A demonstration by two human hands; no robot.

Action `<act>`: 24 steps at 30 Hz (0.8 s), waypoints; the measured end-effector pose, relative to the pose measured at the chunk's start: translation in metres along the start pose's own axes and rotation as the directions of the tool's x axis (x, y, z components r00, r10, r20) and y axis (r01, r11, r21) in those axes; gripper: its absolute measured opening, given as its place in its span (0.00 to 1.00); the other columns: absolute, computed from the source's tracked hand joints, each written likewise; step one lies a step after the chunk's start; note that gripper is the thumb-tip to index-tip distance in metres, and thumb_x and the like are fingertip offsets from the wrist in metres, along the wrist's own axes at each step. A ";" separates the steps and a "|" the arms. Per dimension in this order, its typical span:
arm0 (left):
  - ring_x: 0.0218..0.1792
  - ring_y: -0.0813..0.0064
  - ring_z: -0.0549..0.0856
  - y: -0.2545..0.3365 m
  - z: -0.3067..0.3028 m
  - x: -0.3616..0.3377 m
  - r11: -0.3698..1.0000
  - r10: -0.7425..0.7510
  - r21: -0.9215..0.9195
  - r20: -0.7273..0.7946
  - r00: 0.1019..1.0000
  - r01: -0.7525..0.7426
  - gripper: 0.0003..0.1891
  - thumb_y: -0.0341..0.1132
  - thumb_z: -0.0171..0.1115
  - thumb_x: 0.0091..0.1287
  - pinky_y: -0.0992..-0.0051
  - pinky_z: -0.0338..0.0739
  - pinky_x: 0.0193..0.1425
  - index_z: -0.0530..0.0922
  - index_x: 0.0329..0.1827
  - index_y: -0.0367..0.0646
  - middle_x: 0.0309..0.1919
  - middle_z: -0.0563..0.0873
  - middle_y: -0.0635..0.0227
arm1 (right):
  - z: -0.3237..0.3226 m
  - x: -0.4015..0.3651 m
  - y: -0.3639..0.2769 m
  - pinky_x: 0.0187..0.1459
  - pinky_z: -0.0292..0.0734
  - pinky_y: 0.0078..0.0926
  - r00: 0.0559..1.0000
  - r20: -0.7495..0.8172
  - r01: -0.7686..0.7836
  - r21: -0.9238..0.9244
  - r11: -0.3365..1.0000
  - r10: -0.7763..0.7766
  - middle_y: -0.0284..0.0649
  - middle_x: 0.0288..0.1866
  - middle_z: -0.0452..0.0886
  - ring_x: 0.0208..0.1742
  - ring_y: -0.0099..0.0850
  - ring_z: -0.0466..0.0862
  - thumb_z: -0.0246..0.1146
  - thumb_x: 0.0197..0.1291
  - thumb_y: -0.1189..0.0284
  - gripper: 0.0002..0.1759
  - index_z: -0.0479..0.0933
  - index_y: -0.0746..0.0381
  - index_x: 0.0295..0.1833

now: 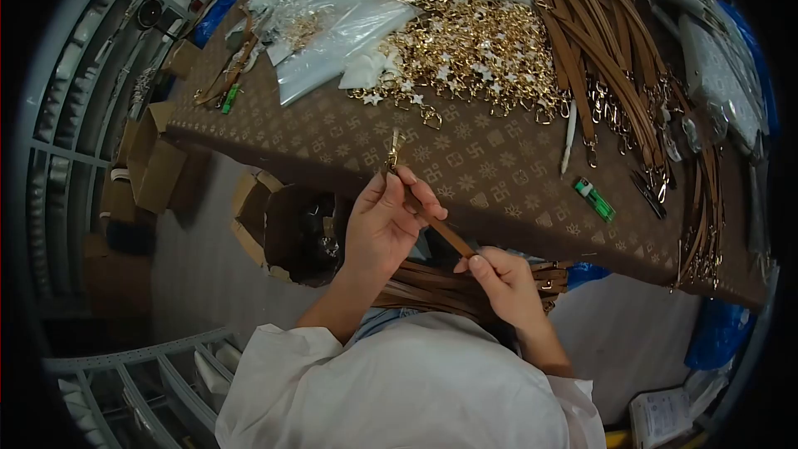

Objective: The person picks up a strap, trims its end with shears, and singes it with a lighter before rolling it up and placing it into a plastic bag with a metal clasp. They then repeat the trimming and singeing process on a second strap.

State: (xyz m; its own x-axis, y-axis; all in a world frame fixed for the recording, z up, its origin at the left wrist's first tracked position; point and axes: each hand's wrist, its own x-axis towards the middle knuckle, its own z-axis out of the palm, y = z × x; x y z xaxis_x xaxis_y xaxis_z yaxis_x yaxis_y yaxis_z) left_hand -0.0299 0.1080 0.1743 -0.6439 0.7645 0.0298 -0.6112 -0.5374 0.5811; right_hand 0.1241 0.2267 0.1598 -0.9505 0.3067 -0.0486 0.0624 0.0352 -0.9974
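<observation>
My left hand (389,220) pinches a brown leather strap (449,237) near its upper end, where a gold clasp (394,150) sticks up past my fingertips. Lower on the same strap, my right hand (501,278) is closed around it, thumb on top. The strap slants down to the right between both hands, in front of the table's near edge. More brown straps (424,287) lie across my lap below. Beyond my hands, a large heap of gold clasps with white stars (474,41) covers part of the patterned table (490,158).
Clear plastic bags (341,50) lie at the table's far left, finished-looking brown straps (611,50) at the right. A green lighter (593,199), a white pen (569,137) and dark pliers (648,194) are near the right edge. An open cardboard box (253,220) stands below left.
</observation>
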 end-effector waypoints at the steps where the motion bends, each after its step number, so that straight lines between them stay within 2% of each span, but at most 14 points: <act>1: 0.37 0.66 0.83 0.002 -0.002 0.000 1.000 0.018 0.004 0.006 1.000 -0.019 0.11 0.40 0.46 0.73 0.64 0.79 0.47 0.71 0.45 0.41 0.36 0.81 0.61 | -0.005 0.001 -0.001 0.28 0.66 0.19 1.000 0.011 0.016 -0.006 1.000 -0.016 0.35 0.26 0.78 0.25 0.20 0.71 0.56 0.65 0.69 0.12 0.78 0.69 0.39; 3: 0.32 0.72 0.82 0.004 -0.002 0.002 0.995 0.093 -0.029 0.035 0.995 -0.092 0.12 0.40 0.46 0.73 0.68 0.79 0.41 0.72 0.45 0.40 0.33 0.80 0.64 | -0.017 0.003 -0.011 0.25 0.60 0.14 0.962 -0.041 -0.227 0.434 0.872 0.270 0.29 0.25 0.75 0.22 0.15 0.66 0.57 0.65 0.69 0.11 0.78 0.67 0.39; 4: 0.32 0.72 0.82 0.010 -0.007 0.005 0.994 0.108 -0.030 0.039 0.993 -0.107 0.12 0.40 0.46 0.73 0.68 0.79 0.41 0.72 0.45 0.40 0.33 0.80 0.64 | -0.025 0.002 -0.012 0.24 0.57 0.12 0.958 -0.138 -0.162 0.454 0.876 0.250 0.26 0.25 0.73 0.22 0.13 0.64 0.57 0.64 0.69 0.10 0.77 0.66 0.38; 6: 0.26 0.79 0.78 0.038 -0.031 0.015 0.925 0.209 -0.360 0.219 0.953 -0.120 0.12 0.40 0.46 0.74 0.74 0.77 0.33 0.72 0.44 0.40 0.29 0.78 0.68 | -0.046 -0.001 -0.011 0.23 0.53 0.11 0.937 -0.299 -0.017 0.471 0.882 0.178 0.23 0.24 0.71 0.22 0.10 0.62 0.58 0.64 0.70 0.09 0.75 0.65 0.36; 8: 0.21 0.84 0.73 0.067 -0.052 0.026 0.911 0.200 -0.403 0.259 0.945 -0.082 0.12 0.40 0.45 0.74 0.78 0.72 0.27 0.72 0.43 0.40 0.24 0.74 0.72 | -0.064 -0.010 -0.012 0.23 0.53 0.11 0.922 -0.380 0.108 0.451 0.886 0.081 0.23 0.24 0.70 0.23 0.10 0.62 0.58 0.63 0.71 0.08 0.74 0.64 0.34; 10: 0.22 0.84 0.74 0.083 -0.066 0.041 0.965 0.240 0.063 0.166 0.957 -0.253 0.12 0.39 0.47 0.73 0.81 0.71 0.29 0.74 0.41 0.41 0.25 0.76 0.72 | -0.063 -0.015 -0.013 0.24 0.54 0.11 0.929 -0.364 0.074 0.371 0.926 0.072 0.23 0.24 0.70 0.23 0.10 0.62 0.59 0.63 0.71 0.08 0.74 0.64 0.34; 11: 0.22 0.84 0.74 0.084 -0.069 0.051 0.967 0.235 0.057 0.171 0.957 -0.247 0.12 0.39 0.47 0.73 0.81 0.71 0.29 0.74 0.41 0.41 0.25 0.76 0.72 | -0.063 -0.018 -0.014 0.24 0.55 0.11 0.928 -0.366 0.035 0.285 0.958 0.075 0.24 0.24 0.70 0.23 0.10 0.63 0.59 0.62 0.72 0.07 0.74 0.65 0.34; 12: 0.23 0.85 0.74 0.083 -0.069 0.063 0.862 0.252 0.435 0.075 0.965 -0.259 0.11 0.38 0.49 0.73 0.82 0.71 0.29 0.76 0.39 0.40 0.25 0.77 0.72 | -0.061 -0.019 -0.015 0.25 0.56 0.10 0.936 -0.335 -0.014 0.271 0.963 0.108 0.24 0.25 0.71 0.25 0.11 0.64 0.60 0.62 0.72 0.07 0.74 0.65 0.35; 13: 0.24 0.85 0.75 0.079 -0.068 0.073 0.635 0.292 0.747 0.005 0.957 -0.197 0.10 0.37 0.52 0.72 0.83 0.70 0.30 0.77 0.38 0.40 0.26 0.78 0.72 | -0.056 -0.020 -0.017 0.27 0.57 0.10 0.938 -0.317 -0.061 0.257 0.964 0.143 0.24 0.25 0.71 0.26 0.11 0.65 0.60 0.61 0.73 0.06 0.74 0.65 0.35; 17: 0.28 0.84 0.78 0.041 -0.030 0.114 0.456 0.086 0.882 0.094 0.992 -0.124 0.08 0.34 0.56 0.68 0.82 0.71 0.31 0.80 0.38 0.39 0.29 0.81 0.70 | -0.048 -0.024 -0.021 0.27 0.63 0.16 0.967 -0.249 -0.032 0.111 0.993 0.059 0.30 0.24 0.73 0.25 0.16 0.68 0.63 0.58 0.74 0.07 0.77 0.68 0.34; 19: 0.29 0.80 0.79 0.003 0.006 0.135 0.246 -0.062 0.938 0.266 0.962 -0.243 0.07 0.33 0.60 0.64 0.80 0.71 0.31 0.81 0.38 0.38 0.29 0.82 0.69 | -0.049 -0.029 -0.027 0.27 0.63 0.16 0.966 -0.254 -0.034 0.081 0.996 0.054 0.30 0.24 0.74 0.25 0.17 0.68 0.63 0.58 0.74 0.07 0.77 0.68 0.34; 20: 0.26 0.74 0.80 -0.019 0.015 0.149 0.107 -0.091 0.940 0.333 0.939 -0.323 0.09 0.35 0.62 0.62 0.76 0.72 0.32 0.82 0.34 0.37 0.25 0.82 0.65 | -0.050 -0.032 -0.029 0.27 0.64 0.16 0.979 -0.199 -0.028 0.051 0.998 0.038 0.31 0.24 0.74 0.25 0.17 0.69 0.63 0.58 0.74 0.07 0.77 0.68 0.34; 22: 0.24 0.67 0.80 -0.063 0.038 0.170 0.011 -0.149 0.928 0.369 0.917 -0.372 0.15 0.41 0.62 0.62 0.70 0.73 0.31 0.82 0.28 0.36 0.21 0.81 0.62 | -0.050 -0.036 -0.031 0.26 0.65 0.17 0.975 -0.220 0.002 0.049 0.999 0.009 0.34 0.24 0.75 0.25 0.19 0.71 0.63 0.57 0.73 0.07 0.77 0.68 0.33; 24: 0.23 0.62 0.80 -0.102 0.061 0.186 -0.144 -0.211 0.930 0.305 0.929 -0.339 0.21 0.48 0.62 0.59 0.66 0.74 0.29 0.81 0.22 0.35 0.19 0.80 0.60 | -0.053 -0.040 -0.034 0.26 0.66 0.19 0.978 -0.190 0.079 -0.029 0.996 -0.084 0.36 0.25 0.77 0.24 0.22 0.73 0.64 0.58 0.73 0.07 0.77 0.68 0.34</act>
State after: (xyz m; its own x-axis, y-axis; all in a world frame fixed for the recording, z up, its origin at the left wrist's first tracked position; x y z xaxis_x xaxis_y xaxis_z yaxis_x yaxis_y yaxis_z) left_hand -0.0590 0.3263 0.1707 -0.3287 0.9318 0.1537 0.7341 0.1497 0.6623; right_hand 0.1759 0.2638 0.1981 -0.8772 0.4780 0.0458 -0.0045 0.0873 -0.9962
